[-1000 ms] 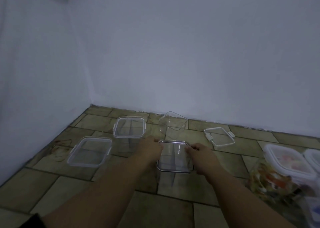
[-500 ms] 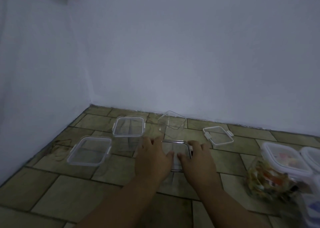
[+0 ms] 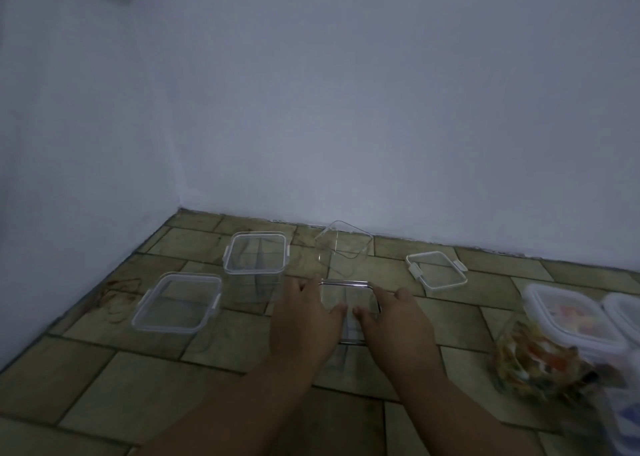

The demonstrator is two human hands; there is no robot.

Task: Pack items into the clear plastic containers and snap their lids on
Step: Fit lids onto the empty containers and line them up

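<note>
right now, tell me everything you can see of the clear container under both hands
The clear container is a tall, square, transparent plastic tub standing upright on the tiled floor, in front of the other empty tubs. A lid with a darker rim covers its top. The left hand and right hand lie flat on that lid, fingertips nearly meeting at its middle. It looks empty, though the hands hide much of it. Whether the lid is latched cannot be told.

No text, label, brand, number or sign can be read anywhere: the clear containers [image 3: 255, 260], the lids [image 3: 435, 269] and the wall [image 3: 346, 92] show none.
</note>
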